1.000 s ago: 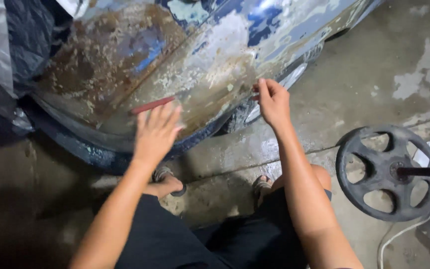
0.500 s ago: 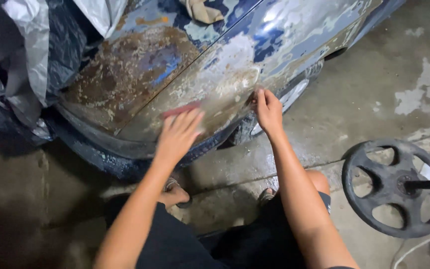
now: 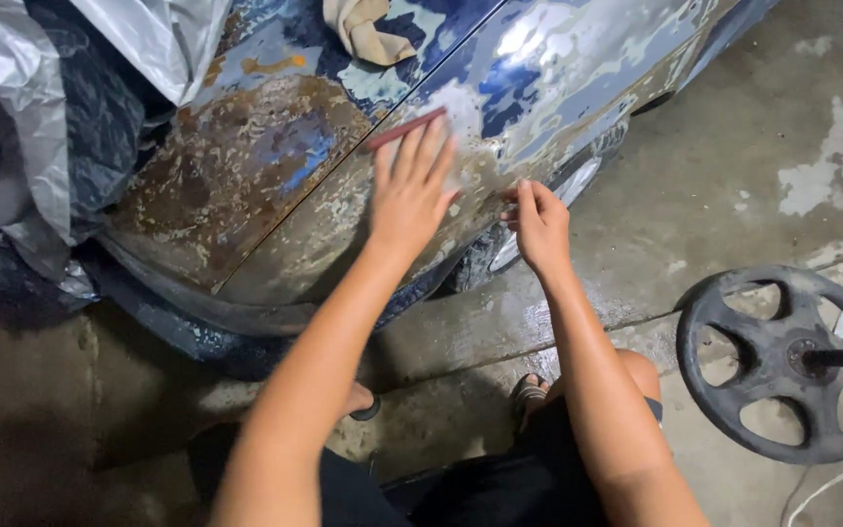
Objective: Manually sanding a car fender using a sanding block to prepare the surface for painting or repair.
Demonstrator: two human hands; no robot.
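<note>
Your left hand (image 3: 410, 200) lies flat, fingers spread, pressing a red sanding sheet (image 3: 404, 129) against the worn car panel (image 3: 275, 185). Your right hand (image 3: 537, 226) rests just right of it on the panel's near edge, fingers together, holding nothing.

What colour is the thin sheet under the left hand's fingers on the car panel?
Reddish-pink: the sanding sheet shows past the left hand in the head view.

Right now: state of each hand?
Left hand: open, flat, pressing a red sanding sheet on the car panel.
Right hand: fingers loosely curled, touching the panel, holding nothing.
</note>
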